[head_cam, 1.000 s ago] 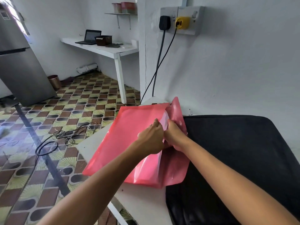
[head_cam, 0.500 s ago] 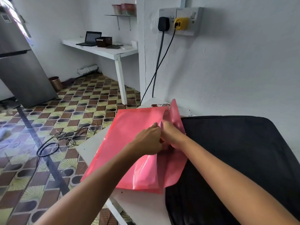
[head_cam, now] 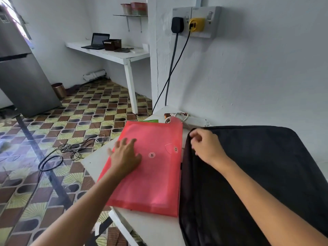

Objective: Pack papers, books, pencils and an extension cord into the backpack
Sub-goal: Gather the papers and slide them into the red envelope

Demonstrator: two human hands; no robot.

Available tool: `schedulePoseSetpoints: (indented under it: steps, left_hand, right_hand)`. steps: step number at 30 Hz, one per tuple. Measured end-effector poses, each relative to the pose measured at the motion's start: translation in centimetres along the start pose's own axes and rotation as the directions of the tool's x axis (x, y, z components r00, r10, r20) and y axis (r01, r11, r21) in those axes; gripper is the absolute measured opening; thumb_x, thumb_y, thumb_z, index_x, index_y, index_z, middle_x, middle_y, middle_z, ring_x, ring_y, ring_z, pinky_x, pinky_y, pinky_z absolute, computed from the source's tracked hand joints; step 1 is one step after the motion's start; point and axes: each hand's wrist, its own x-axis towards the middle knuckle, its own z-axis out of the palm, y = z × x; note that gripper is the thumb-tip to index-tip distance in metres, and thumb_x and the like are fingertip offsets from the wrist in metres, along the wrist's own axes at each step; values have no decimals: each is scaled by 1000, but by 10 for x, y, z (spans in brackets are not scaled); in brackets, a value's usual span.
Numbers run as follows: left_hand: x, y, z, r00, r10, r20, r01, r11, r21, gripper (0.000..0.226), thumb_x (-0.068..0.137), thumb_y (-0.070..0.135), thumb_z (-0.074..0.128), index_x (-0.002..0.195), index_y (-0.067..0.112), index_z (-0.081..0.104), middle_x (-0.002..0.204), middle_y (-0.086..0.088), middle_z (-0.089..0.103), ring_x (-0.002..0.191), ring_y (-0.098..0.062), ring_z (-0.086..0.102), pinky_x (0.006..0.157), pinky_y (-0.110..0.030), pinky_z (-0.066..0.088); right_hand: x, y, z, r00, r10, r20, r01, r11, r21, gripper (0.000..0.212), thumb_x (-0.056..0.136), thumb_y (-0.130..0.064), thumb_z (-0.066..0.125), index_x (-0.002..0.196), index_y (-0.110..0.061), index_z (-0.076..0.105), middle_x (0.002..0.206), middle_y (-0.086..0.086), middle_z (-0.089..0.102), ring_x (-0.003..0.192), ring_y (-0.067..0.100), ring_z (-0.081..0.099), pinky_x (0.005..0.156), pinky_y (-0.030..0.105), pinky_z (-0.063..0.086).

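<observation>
White walls close in a small room with a patterned tile floor [head_cam: 74, 121], and a white table [head_cam: 156, 228] stands in the near corner under a wall socket [head_cam: 195, 21] that carries a black plug [head_cam: 177, 24] and a yellow plug [head_cam: 196, 24], each with a dark cord running down behind the table. On the table lies a red plastic folder [head_cam: 150, 173], flat, its flap closed, with two round snap buttons showing on its face. Its right edge is just beside, perhaps touching, the black backpack [head_cam: 257, 174], which lies flat and covers the right part of the table. The left hand [head_cam: 125, 155] rests palm down on the left part of the folder, its fingers [head_cam: 122, 142] spread and straight, holding nothing. The right hand [head_cam: 206, 146] rests on the backpack's upper left corner with its fingers [head_cam: 194, 134] curled at the fabric edge; whether they pinch the fabric or only touch it cannot be told. Beyond the folder's far edge, against the wall, lies a white extension cord [head_cam: 193, 119] with its power strip, and a green corner [head_cam: 151, 121] of something peeks out from under the folder's far edge. On the floor to the left lies a tangle of dark cables [head_cam: 78, 148]. Farther back a white wall desk [head_cam: 110, 54] carries a laptop [head_cam: 98, 40] and a dark box [head_cam: 112, 44], a small wall shelf [head_cam: 132, 15] holds containers, and a grey refrigerator [head_cam: 23, 71] stands at the left next to a copper-coloured bin [head_cam: 59, 89].
</observation>
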Motion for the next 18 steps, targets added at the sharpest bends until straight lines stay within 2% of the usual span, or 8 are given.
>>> schedulePoseSetpoints:
  steps: [2,4,7,9,12,13,15,18]
  left_hand:
    - [1,-18,0,992,-124,30,126,989,-78,69,79,42,63,142,22,38,144,-13,39,130,-34,35,105,-47,35]
    - [2,-24,-4,986,-169,-14,162,966,-202,73,75,36,69,140,19,40,138,-16,42,125,-37,38,102,-45,37]
    - [12,-31,-23,940,-339,-36,291,854,-430,73,69,20,74,133,12,41,120,-16,55,109,-33,52,94,-43,46]
    - [19,-39,-41,895,-438,80,398,706,-586,64,66,11,77,124,7,49,108,-16,60,97,-29,59,85,-41,53]
    - [23,-44,-63,898,-284,336,433,427,-794,17,75,-7,70,88,-1,61,82,-21,62,58,-21,65,61,-34,60]
    - [22,-43,-70,904,-206,375,426,351,-834,15,79,-11,63,83,2,59,78,-19,60,53,-20,63,55,-32,59]
    - [22,-42,-80,924,-89,372,382,259,-887,22,83,-15,53,85,7,57,81,-15,60,63,-22,62,57,-32,58]
    - [23,-43,-96,966,-90,240,252,153,-956,28,83,-16,50,85,11,57,77,-9,63,62,-19,63,56,-30,59]
  right_hand:
    - [-9,11,8,980,146,136,-148,989,3,19,90,-4,52,102,-10,64,83,7,66,72,25,68,64,37,61]
    - [-14,15,14,972,167,167,-162,986,-46,25,90,-7,54,112,-10,65,87,6,66,74,24,67,72,39,60]
    - [-15,11,17,977,149,154,-137,987,-84,27,90,-12,57,117,-12,64,91,1,65,80,17,64,78,30,53]
    - [-16,8,18,979,134,155,-119,988,-98,24,90,-12,59,112,-12,67,89,0,65,83,15,61,75,23,45]
    - [-21,5,20,981,113,158,-104,992,-67,16,90,-12,60,103,-12,69,85,1,65,82,16,61,70,22,44]
    - [-22,5,20,983,108,150,-100,993,-56,14,90,-12,60,101,-13,69,83,1,65,79,15,61,67,21,44]
    - [-22,7,21,987,104,124,-103,995,-17,14,90,-9,59,99,-15,69,81,2,65,72,13,59,61,18,44]
    - [-25,7,21,992,101,79,-112,982,150,18,91,-4,55,98,-15,67,83,1,65,76,18,64,62,29,56]
